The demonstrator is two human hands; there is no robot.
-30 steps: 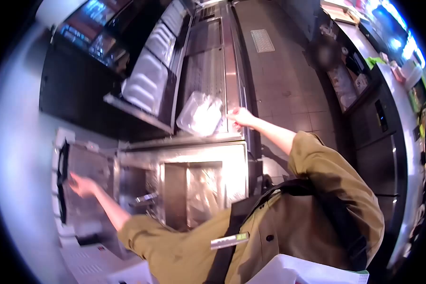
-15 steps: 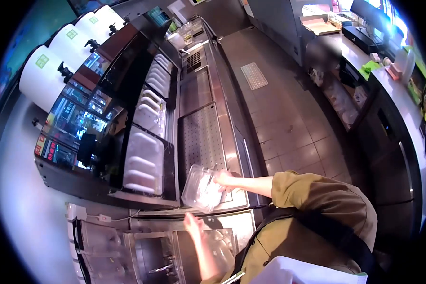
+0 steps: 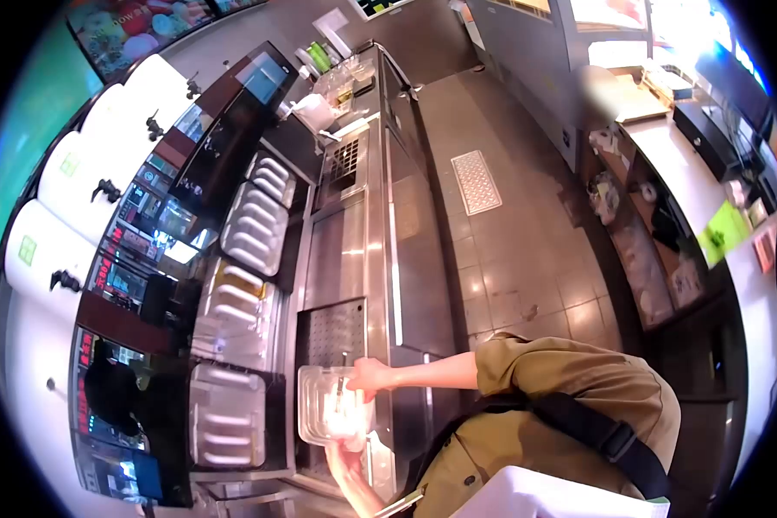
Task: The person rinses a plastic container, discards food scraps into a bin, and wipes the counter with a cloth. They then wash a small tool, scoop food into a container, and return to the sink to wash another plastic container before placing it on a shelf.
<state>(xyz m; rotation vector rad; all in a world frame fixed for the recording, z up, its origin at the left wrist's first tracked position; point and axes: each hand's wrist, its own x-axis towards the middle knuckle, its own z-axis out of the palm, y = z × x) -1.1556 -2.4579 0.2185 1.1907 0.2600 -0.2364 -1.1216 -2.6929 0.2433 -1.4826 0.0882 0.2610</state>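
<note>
A clear plastic container (image 3: pixel 319 406) is held over the steel counter, with bright glare across its lower right part. At its upper right edge, my right hand (image 3: pixel 372 377) grips the rim, the fingers partly hidden by the container. My left hand (image 3: pixel 344 457) is at the container's bottom edge and seems to touch it from below; its fingertips are lost in the glare. Under and beyond the container lies a perforated steel drain tray (image 3: pixel 332 332) set in the counter.
Left of the counter, several lidded clear bins (image 3: pixel 226 414) stand in a row. White dispensers with black taps (image 3: pixel 47 250) line the wall. A tiled floor (image 3: pixel 509 285) with a drain grate (image 3: pixel 476 183) runs between this counter and the right-hand one (image 3: pixel 751 319). A blurred person stands at the back.
My view has turned and moved along the counter. My left hand has risen from beside the sink to the container's lower edge. My right hand still holds the container.
</note>
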